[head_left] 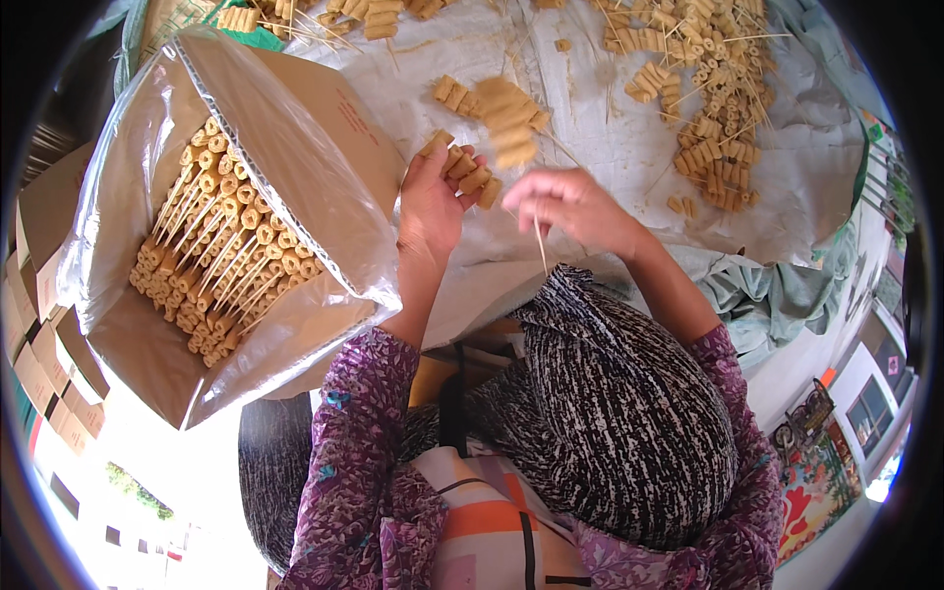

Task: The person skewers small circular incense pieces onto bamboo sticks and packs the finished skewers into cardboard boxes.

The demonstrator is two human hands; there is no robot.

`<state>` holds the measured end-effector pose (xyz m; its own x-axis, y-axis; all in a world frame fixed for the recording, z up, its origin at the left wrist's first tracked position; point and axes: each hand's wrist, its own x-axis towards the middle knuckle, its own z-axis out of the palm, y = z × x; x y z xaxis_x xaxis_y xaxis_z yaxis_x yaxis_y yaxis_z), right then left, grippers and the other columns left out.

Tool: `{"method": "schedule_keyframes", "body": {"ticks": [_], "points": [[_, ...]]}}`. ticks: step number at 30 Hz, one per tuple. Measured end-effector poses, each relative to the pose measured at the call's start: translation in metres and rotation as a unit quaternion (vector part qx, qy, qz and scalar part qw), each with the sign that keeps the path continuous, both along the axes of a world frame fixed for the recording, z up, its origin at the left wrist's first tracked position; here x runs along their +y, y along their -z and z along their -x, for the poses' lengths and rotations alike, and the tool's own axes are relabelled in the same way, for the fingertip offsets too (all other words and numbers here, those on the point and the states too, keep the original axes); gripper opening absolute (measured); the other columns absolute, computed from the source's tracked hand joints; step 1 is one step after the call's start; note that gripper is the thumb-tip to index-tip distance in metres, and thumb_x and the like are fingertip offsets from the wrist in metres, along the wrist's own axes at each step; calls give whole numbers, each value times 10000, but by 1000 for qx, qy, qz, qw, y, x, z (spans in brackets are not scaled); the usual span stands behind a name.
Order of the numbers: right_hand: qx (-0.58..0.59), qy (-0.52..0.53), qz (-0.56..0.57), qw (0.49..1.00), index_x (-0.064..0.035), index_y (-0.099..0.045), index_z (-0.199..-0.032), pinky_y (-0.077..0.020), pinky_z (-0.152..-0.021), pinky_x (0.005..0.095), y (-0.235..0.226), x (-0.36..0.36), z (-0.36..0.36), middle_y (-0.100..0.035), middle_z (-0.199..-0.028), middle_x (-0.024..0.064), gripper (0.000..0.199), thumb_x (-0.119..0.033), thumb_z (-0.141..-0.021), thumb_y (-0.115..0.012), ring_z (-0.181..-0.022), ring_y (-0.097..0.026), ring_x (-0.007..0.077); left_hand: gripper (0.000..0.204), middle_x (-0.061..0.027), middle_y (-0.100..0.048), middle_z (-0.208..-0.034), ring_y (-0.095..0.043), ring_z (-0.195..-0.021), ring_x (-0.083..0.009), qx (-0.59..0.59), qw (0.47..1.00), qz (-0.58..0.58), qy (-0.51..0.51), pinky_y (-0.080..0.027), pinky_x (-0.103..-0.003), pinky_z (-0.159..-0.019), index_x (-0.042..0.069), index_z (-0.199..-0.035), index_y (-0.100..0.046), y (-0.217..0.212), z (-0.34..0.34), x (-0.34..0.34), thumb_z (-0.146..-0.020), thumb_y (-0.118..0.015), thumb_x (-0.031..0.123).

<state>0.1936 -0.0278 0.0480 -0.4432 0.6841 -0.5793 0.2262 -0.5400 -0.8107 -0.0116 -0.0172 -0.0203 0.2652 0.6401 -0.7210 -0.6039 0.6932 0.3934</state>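
My left hand (435, 197) is closed around a skewer of tan tube-shaped rolls (474, 175), just right of the open box. My right hand (572, 205) pinches a thin wooden stick (540, 246) that pokes out below its fingers. Above that hand, a skewer of rolls (508, 120) is smeared by motion and appears to line up with this stick. Close behind it, another skewer (454, 96) lies on the pale sheet (580, 88). Rows of similar skewers (221, 246) fill part of the cardboard box (285, 98), their sticks side by side.
Clear plastic (98, 246) lines the tilted box and hangs over its rim. A large heap of skewers (723, 118) covers the sheet at the far right, with more skewers (379, 18) at the far edge. Stacked cartons (64, 379) stand at the left. Green cloth (787, 300) bunches at the right.
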Motion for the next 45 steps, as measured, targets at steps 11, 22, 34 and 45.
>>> {"method": "schedule_keyframes", "body": {"ticks": [11,22,34,45], "points": [[-68,-192,-34,978,-22,-652,-1006,-493,-626,314,-2,8,20,-659,-726,82,197,-109,-901,-510,-625,-614,147,409,-121,-546,-1195,-575,-1084,-260,5,999,-50,6,-504,-433,-945,65,-1274,-456,-10,-14,4,-981,-547,336],[-403,-72,-252,877,-53,-669,-1053,-540,-679,367,57,41,2,-694,-945,143,214,-90,-890,-535,-801,-692,260,391,-88,-560,-1160,-589,-1000,-236,57,990,-118,-59,-517,-375,-866,90,-1264,-463,-8,-16,22,-961,-601,295],[-356,-20,-216,909,-43,-608,-894,-504,-580,373,59,26,6,-650,-764,108,119,-160,-889,-586,-652,-640,253,431,-66,-569,-1150,-576,-1053,-258,31,997,-12,-75,-496,-414,-902,95,-1257,-492,9,-8,9,-994,-490,436],[-259,-22,-209,943,-88,-598,-854,-489,-607,441,30,-16,39,-648,-706,120,151,-237,-873,-608,-666,-638,355,476,-70,-562,-1151,-598,-1022,-235,98,991,-93,-23,-504,-388,-895,76,-1284,-447,3,-18,15,-991,-497,448]]}}
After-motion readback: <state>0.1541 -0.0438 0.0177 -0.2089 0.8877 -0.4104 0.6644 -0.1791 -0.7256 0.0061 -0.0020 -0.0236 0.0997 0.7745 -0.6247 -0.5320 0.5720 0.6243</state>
